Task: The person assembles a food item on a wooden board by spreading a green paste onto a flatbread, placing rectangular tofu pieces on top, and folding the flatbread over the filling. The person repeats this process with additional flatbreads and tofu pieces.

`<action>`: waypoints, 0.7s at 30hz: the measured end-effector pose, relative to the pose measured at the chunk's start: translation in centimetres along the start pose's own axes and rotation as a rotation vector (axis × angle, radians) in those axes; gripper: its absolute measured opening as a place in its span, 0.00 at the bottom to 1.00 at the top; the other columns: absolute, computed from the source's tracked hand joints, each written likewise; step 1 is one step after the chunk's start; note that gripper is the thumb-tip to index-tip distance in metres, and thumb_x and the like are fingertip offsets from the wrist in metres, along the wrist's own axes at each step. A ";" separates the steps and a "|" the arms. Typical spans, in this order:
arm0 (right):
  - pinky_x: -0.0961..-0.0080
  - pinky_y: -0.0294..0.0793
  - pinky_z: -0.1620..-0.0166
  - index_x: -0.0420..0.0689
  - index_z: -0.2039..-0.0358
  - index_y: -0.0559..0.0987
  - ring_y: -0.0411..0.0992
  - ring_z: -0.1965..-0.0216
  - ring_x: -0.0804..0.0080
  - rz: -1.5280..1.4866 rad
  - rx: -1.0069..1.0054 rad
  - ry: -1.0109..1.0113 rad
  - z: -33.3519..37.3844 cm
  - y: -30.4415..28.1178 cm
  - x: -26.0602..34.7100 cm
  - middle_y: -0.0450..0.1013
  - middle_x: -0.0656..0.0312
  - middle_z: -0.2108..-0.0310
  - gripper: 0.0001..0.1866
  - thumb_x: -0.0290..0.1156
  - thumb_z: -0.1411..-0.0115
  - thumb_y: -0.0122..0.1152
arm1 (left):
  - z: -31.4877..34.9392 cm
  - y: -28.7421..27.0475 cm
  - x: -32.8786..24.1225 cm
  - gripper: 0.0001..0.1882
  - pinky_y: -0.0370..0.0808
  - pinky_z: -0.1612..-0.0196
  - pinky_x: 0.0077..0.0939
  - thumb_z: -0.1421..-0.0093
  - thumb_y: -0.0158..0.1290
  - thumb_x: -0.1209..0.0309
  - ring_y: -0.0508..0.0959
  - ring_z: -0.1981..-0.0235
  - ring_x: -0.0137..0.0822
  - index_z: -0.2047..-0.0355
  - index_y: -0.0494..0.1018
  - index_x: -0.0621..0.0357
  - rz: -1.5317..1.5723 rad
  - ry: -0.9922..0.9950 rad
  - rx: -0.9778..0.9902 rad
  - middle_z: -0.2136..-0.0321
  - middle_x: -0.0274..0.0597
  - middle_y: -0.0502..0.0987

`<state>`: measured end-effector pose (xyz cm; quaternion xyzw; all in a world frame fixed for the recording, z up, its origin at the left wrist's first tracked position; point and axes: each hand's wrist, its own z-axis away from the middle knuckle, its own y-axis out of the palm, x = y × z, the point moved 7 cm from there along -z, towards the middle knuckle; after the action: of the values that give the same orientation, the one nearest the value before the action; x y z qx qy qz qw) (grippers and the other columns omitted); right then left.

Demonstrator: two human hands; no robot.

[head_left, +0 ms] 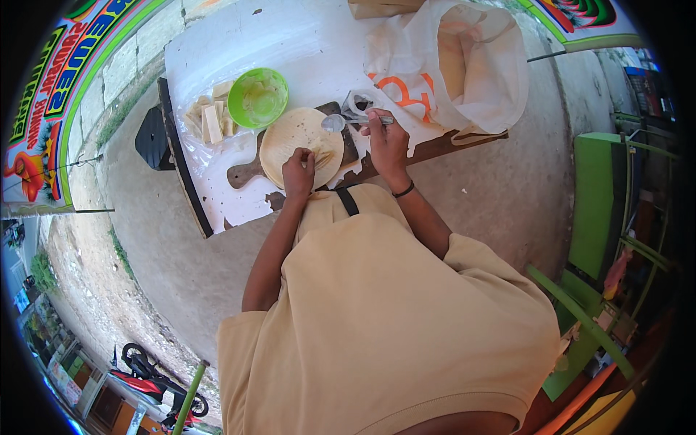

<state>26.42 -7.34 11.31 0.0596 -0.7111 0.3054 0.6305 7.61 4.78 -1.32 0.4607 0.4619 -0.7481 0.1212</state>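
My right hand [389, 145] grips a clear spoon [333, 123] by its handle. The spoon's bowl hangs over the right upper part of a stack of round, pale, thin wrappers [279, 148]. Fingers closed together, my left hand [299, 172] rests at the stack's near part; what it pinches is hidden. Some brownish filling [330, 156] lies on the top wrapper, right of my left hand. The stack sits on a dark wooden cutting board [241, 175]. A green bowl [275, 98] with pale residue inside stands just beyond it.
Pale, folded oblong pieces [212, 123] lie on clear plastic left of the bowl. A small clear container with dark contents [360, 104] is beyond my right hand. A large white bag [493, 80] stands at the far right of the white, worn-edged table [312, 43].
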 end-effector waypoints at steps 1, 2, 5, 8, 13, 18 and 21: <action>0.74 0.72 0.72 0.37 0.63 0.77 0.76 0.78 0.69 -0.010 -0.005 0.000 0.1 0.0 0.0 0.75 0.57 0.81 0.14 0.36 0.35 0.51 | 0.0 0.0 -0.1 0.08 0.75 0.63 0.33 0.45 0.56 0.72 0.80 0.69 0.46 0.65 0.77 0.61 -0.010 0.040 -0.007 0.72 0.50 0.80; 0.74 0.72 0.72 0.37 0.63 0.77 0.76 0.78 0.69 -0.027 -0.011 -0.006 0.1 0.1 -0.1 0.75 0.57 0.81 0.14 0.36 0.35 0.51 | 0.1 0.0 -0.1 0.07 0.75 0.63 0.34 0.45 0.56 0.73 0.80 0.69 0.47 0.65 0.77 0.61 -0.020 0.080 -0.014 0.71 0.49 0.79; 0.75 0.72 0.72 0.37 0.63 0.77 0.77 0.78 0.70 -0.056 -0.020 -0.018 0.1 0.1 -0.3 0.75 0.58 0.81 0.14 0.35 0.36 0.51 | 0.2 0.4 -0.1 0.08 0.74 0.61 0.34 0.46 0.56 0.73 0.78 0.66 0.45 0.65 0.79 0.57 -0.096 0.171 0.018 0.70 0.46 0.78; 0.77 0.72 0.72 0.37 0.62 0.77 0.76 0.77 0.73 -0.038 -0.008 -0.002 -0.1 -0.1 -0.4 0.75 0.59 0.80 0.14 0.35 0.35 0.51 | 0.5 1.0 -1.1 0.08 0.72 0.58 0.36 0.47 0.56 0.71 0.77 0.63 0.43 0.66 0.80 0.55 -0.255 0.279 0.078 0.67 0.43 0.78; 0.82 0.71 0.72 0.37 0.62 0.77 0.75 0.76 0.79 -0.031 0.005 0.018 -0.4 -0.4 -0.6 0.76 0.61 0.76 0.15 0.36 0.34 0.51 | 1.1 0.8 -3.2 0.10 0.67 0.53 0.43 0.47 0.55 0.69 0.75 0.58 0.39 0.64 0.80 0.51 -0.537 0.335 0.225 0.61 0.37 0.75; 0.82 0.71 0.71 0.36 0.62 0.78 0.74 0.76 0.79 -0.048 0.028 0.026 -1.1 0.1 -1.0 0.76 0.61 0.76 0.15 0.37 0.34 0.51 | 1.5 -0.6 -4.2 0.12 0.69 0.52 0.39 0.46 0.54 0.70 0.76 0.59 0.39 0.61 0.80 0.51 -0.478 0.433 0.202 0.62 0.39 0.76; 0.79 0.73 0.70 0.36 0.62 0.77 0.75 0.77 0.76 -0.111 0.039 0.048 -1.1 0.5 -0.9 0.76 0.59 0.77 0.15 0.37 0.35 0.51 | 0.4 -2.0 0.3 0.14 0.74 0.58 0.33 0.47 0.56 0.73 0.77 0.64 0.39 0.59 0.78 0.52 -0.074 0.217 0.204 0.65 0.41 0.77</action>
<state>27.31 -6.68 10.34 0.1039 -0.6855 0.2848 0.6620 6.06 5.61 -0.36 0.5313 0.4105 -0.7411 -0.0045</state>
